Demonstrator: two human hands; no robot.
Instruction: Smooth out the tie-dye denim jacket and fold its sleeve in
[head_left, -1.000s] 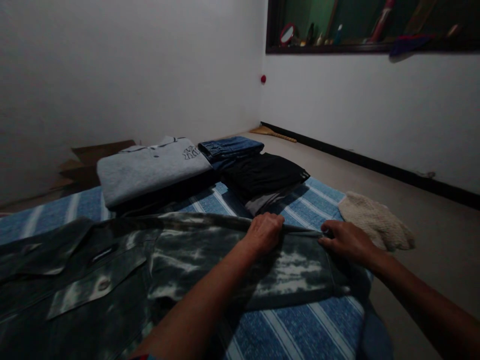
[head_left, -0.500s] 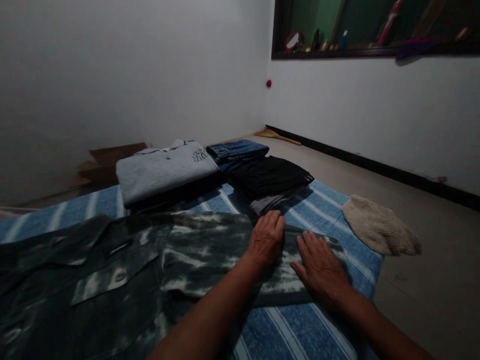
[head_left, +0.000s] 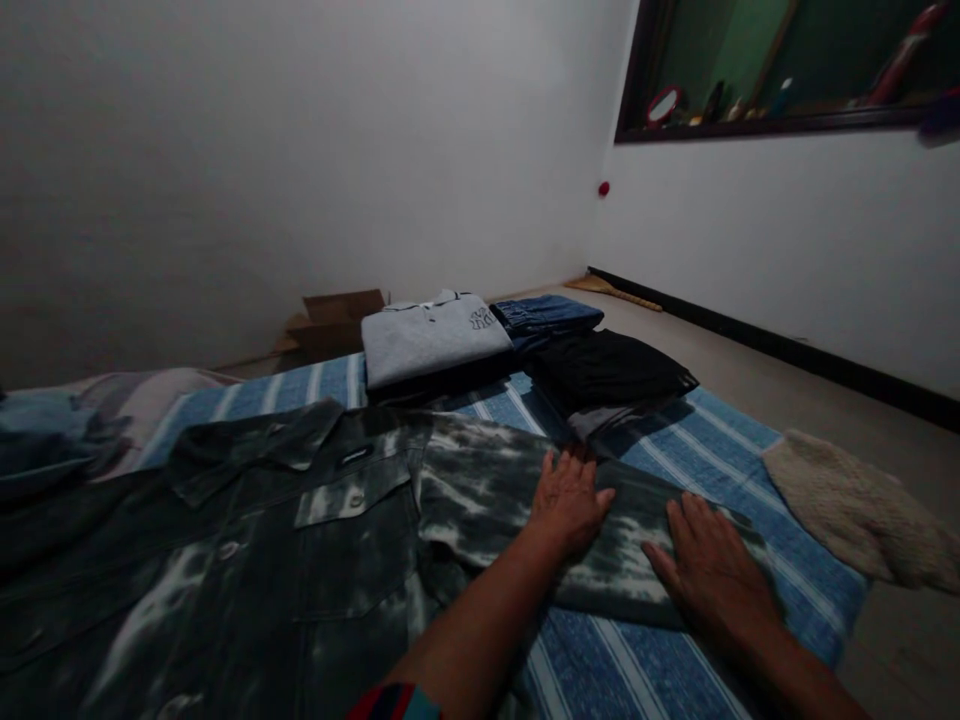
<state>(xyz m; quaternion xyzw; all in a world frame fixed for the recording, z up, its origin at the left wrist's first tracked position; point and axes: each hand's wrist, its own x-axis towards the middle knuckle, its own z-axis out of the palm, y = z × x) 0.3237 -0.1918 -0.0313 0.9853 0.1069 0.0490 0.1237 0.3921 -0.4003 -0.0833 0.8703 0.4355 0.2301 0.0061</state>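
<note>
Lying toward nine o'clock of the left hand (head_left: 571,502) are light blue clothes (head_left: 45,425), then, closer, the spread-out dark green jacket (head_left: 262,560) on a striped cloth (head_left: 611,655). A folded grey shirt (head_left: 435,345) sits near half past ten, folded blue trousers (head_left: 551,314) at twelve. The left hand rests palm down on the jacket's sleeve (head_left: 480,485), fingers slightly spread; black clothes (head_left: 611,368) lie at one. Between three and four, the right hand (head_left: 718,567) lies flat on the sleeve, thumb held apart. A beige cloth (head_left: 855,510) lies at three.
</note>
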